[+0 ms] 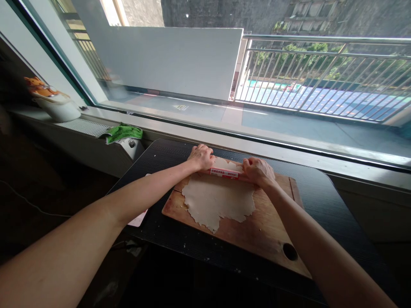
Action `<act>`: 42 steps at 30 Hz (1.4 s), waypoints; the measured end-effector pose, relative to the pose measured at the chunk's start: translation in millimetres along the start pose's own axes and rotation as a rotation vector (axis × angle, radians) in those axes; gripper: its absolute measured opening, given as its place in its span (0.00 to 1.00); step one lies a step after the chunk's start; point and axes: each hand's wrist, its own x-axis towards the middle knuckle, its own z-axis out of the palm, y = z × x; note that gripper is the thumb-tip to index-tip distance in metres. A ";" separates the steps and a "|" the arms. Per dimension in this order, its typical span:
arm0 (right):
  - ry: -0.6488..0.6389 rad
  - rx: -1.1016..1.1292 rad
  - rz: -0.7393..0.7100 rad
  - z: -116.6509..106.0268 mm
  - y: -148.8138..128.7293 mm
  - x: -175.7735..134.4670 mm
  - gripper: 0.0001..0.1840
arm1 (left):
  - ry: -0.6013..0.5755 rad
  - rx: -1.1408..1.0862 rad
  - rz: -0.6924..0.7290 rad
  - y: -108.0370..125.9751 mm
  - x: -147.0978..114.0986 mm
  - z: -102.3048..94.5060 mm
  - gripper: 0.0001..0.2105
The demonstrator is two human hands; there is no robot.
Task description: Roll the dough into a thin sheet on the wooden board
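A thin, ragged-edged sheet of dough (218,199) lies flat on a wooden cutting board (257,239). Across its far part rests a rolling pin (224,173) with a white and red label facing me. My left hand (201,157) is closed round the pin's left end, and my right hand (258,170) is closed round its right end. A strip of dough shows beyond the pin, between the two hands. Both palms hide the ends of the pin.
The board sits on a black table (317,192) dotted with flour specks. A pale flat item (138,219) lies partly under my left forearm. A green cloth (123,133) and a white bucket (58,106) stand on the ledge at left. A large window runs behind the table.
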 end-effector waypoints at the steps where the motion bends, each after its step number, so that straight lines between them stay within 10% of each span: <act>1: -0.001 -0.005 0.001 -0.2 -0.4 -0.1 0.26 | 0.001 0.000 0.000 -0.1 0.1 0.0 0.18; 28: 0.032 0.009 -0.039 -1.0 -0.9 19.5 0.25 | 0.048 0.029 -0.032 -3.0 19.0 4.4 0.16; 42: 0.042 -0.029 -0.004 -1.8 -3.1 -18.5 0.24 | 0.009 0.021 -0.050 4.0 -9.8 -3.2 0.17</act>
